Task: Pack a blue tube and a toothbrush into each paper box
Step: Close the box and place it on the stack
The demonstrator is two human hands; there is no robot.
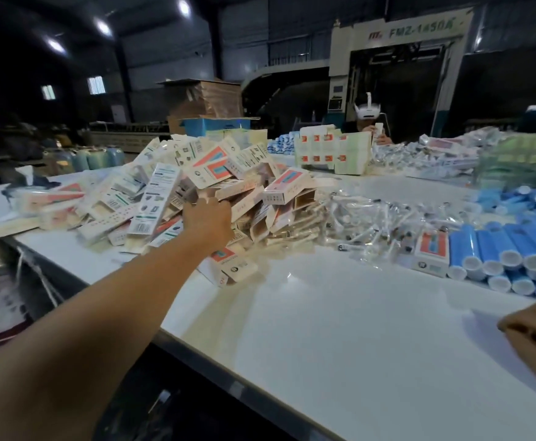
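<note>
Here, left hand [207,218] among paper boxes [152,198]

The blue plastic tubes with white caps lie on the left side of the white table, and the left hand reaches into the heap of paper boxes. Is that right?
Not quite. In the head view the blue plastic tubes with white caps lie on the right side of the white table. The left hand does reach into the heap of paper boxes.

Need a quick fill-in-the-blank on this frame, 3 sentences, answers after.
1. The left hand reaches into the pile of paper ____.
2. The tubes lying at the right of the white table are ____ in colour, with white caps.
3. The wrapped toothbrushes lie between the box pile and the ____.

Answers: boxes; blue; tubes
</note>
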